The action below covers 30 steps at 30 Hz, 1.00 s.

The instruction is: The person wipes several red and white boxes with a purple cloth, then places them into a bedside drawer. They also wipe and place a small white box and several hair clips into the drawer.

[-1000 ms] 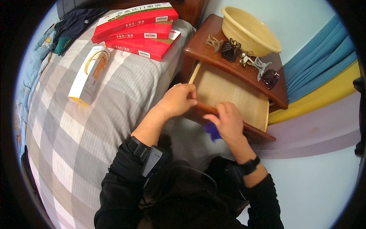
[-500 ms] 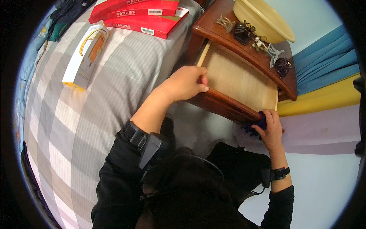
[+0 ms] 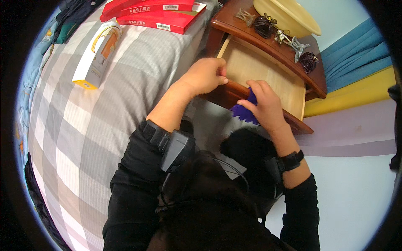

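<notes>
The wooden drawer [image 3: 268,69] of a reddish-brown nightstand [image 3: 232,21] is pulled out, its pale inside bare. My left hand [image 3: 204,76] is closed, thumb and fingers pinching the drawer's front panel near its left corner. At the middle of that panel, my right hand [image 3: 266,106] is closed on a purple cloth [image 3: 245,114] with a scalloped edge. The cloth lies over the panel's top edge and hangs down its outer face. Part of it is hidden under my right fingers.
On the nightstand top are several hair claw clips [image 3: 300,49] and a cream basin [image 3: 287,19]. To the left, a checked bed [image 3: 138,83] holds red boxes [image 3: 161,21] and a white-and-orange box [image 3: 97,56]. Blue and yellow curtains [image 3: 356,62] hang at the right.
My right hand has slid left along the drawer front with the purple cloth, from the right corner to the middle. My left hand keeps its grip on the left corner.
</notes>
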Available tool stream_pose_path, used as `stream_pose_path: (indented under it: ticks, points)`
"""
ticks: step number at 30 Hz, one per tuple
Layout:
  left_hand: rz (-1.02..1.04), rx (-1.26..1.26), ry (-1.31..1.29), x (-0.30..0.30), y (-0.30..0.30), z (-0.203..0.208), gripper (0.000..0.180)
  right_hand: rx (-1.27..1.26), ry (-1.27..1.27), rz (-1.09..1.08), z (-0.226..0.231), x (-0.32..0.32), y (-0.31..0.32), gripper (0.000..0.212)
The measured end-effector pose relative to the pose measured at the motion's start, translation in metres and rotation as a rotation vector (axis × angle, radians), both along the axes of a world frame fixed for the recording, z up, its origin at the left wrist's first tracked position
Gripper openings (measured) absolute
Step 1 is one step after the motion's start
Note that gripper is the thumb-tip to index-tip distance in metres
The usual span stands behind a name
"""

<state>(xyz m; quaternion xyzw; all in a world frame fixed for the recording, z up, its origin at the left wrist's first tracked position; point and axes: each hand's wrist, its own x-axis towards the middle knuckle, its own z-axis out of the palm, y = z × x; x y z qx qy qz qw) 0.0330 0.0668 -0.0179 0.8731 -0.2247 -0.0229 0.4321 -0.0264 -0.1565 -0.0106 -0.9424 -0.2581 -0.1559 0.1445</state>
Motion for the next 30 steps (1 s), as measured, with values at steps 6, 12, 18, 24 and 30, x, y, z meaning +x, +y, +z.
stream_pose_path:
  ticks: [6, 12, 18, 24, 30]
  points:
    - [-0.032, -0.04, 0.063, -0.002, 0.001, 0.003, 0.015, -0.128, -0.012, -0.077, -0.008, -0.003, 0.017, 0.062]
    - [-0.073, -0.015, 0.058, -0.002, -0.001, 0.002, 0.015, -0.16, 0.114, -0.249, 0.013, -0.039, -0.079, 0.056]
    - [-0.051, 0.055, -0.044, -0.005, 0.001, 0.009, 0.017, -0.185, 0.139, -0.151, 0.008, -0.033, -0.071, 0.054]
    - [-0.06, 0.089, 0.048, -0.005, 0.004, 0.015, 0.016, -0.155, 0.069, -0.056, -0.007, -0.005, 0.018, 0.057]
    - [-0.058, 0.02, 0.163, -0.008, 0.003, 0.013, 0.015, -0.113, 0.068, -0.096, -0.013, -0.003, 0.032, 0.053]
